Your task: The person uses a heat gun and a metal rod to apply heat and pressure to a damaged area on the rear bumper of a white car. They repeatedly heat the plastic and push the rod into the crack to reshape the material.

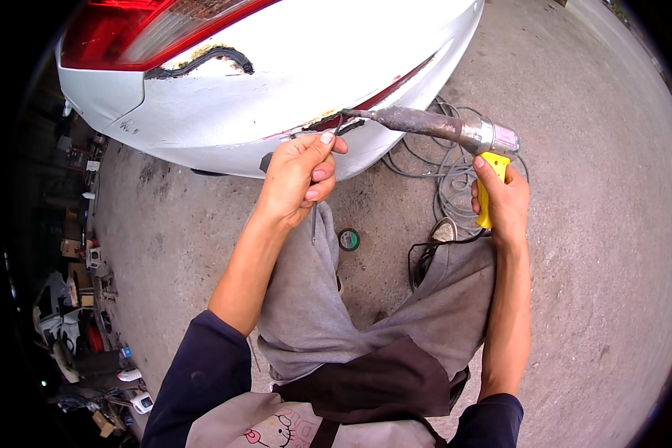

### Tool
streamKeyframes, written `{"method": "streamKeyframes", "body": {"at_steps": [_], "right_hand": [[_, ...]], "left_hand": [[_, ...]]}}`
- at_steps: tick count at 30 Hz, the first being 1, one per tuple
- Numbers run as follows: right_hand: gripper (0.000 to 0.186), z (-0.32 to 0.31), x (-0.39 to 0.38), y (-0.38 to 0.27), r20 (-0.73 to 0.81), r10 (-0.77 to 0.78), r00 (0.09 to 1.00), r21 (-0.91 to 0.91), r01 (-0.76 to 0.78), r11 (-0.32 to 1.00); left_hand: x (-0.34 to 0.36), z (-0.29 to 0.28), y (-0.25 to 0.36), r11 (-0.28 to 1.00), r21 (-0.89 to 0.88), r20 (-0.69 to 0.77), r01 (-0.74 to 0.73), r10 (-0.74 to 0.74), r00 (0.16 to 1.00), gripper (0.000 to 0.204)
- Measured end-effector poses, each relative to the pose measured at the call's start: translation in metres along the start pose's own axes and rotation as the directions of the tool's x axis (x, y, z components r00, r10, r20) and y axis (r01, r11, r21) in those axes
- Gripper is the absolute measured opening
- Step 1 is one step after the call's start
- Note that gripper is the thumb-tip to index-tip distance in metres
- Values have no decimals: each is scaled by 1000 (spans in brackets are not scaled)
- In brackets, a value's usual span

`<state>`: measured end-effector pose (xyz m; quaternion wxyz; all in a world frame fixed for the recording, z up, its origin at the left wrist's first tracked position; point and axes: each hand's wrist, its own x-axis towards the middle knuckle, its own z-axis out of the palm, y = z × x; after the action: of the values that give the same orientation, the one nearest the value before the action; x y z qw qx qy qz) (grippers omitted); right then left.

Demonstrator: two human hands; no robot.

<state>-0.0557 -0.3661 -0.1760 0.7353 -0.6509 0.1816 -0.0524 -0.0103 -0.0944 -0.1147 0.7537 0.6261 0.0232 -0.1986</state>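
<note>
My right hand (506, 201) is wrapped round the yellow handle of a hot air gun (425, 123). Its long scorched barrel points left, and the narrow nozzle tip is at a damaged seam in the white car bumper (299, 52). Pinched in my left hand (302, 175) is a thin dark plastic welding rod (314, 224). The rod's upper end bends close to the nozzle tip; its lower end hangs below my fist. Dark red and black patches line the seam. Higher up, a rough black bead (216, 56) curves below the red tail light (119, 37).
Grey cable (448, 179) lies coiled on the concrete floor (597, 224) beyond my right foot. A dark cord runs from the gun's handle past my shoe (444, 230). Between my legs is a small round green-and-black disc (349, 239). Boxes and bottles clutter the left side.
</note>
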Motion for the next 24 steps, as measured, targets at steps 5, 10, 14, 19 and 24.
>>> {"method": "streamKeyframes", "body": {"at_steps": [5, 10, 14, 19, 24], "right_hand": [[27, -1, -2, -3, -11, 5, 1000, 32, -4, 999], [32, -11, -3, 4, -175, -37, 984, 239, 79, 968], [39, -28, -17, 12, -388, -54, 920, 420, 229, 878], [35, -42, -42, 18, -547, -100, 831, 541, 442, 716], [31, -44, -87, 26, -696, -144, 704, 447, 581, 680]], "left_hand": [[1, 8, -4, 1000, 4, 31, 2, -2, 1000, 28], [3, 17, 1, 975, 206, 190, -78, 39, 981, 41], [-3, 35, 20, 756, 626, 131, -189, 137, 982, 30], [14, 41, 27, -171, 818, 545, -550, 537, 644, 21], [42, 40, 47, -478, 693, 704, -539, 290, 648, 13]]}}
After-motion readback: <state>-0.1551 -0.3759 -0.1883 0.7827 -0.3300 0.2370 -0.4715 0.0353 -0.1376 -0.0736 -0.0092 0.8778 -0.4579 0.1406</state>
